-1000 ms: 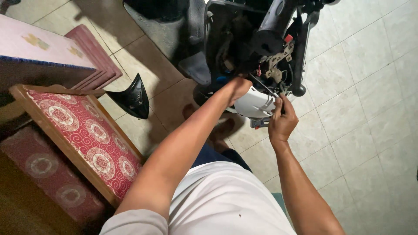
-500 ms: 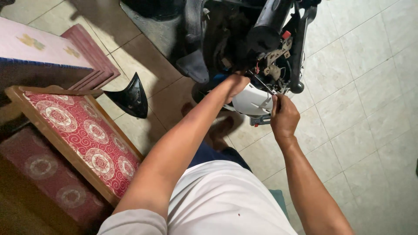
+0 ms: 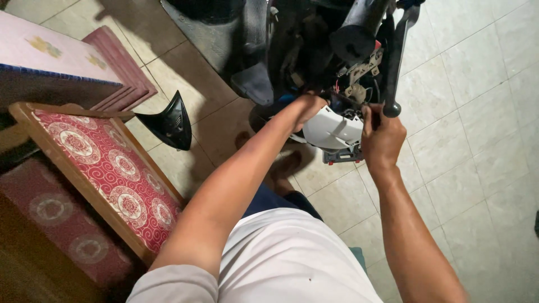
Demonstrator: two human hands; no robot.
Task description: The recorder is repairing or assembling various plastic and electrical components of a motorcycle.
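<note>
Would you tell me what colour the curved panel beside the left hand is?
White; the curved panel shows best in the head view.

We see a white housing of smooth, slightly glossy plastic; the bracket above it looks like bare, dull metal; the loose black panel on the floor is glossy plastic; the floor is pale tile with a soft sheen; the seat has a varnished wood frame and patterned red cloth; the shirt is matt cloth.
</note>
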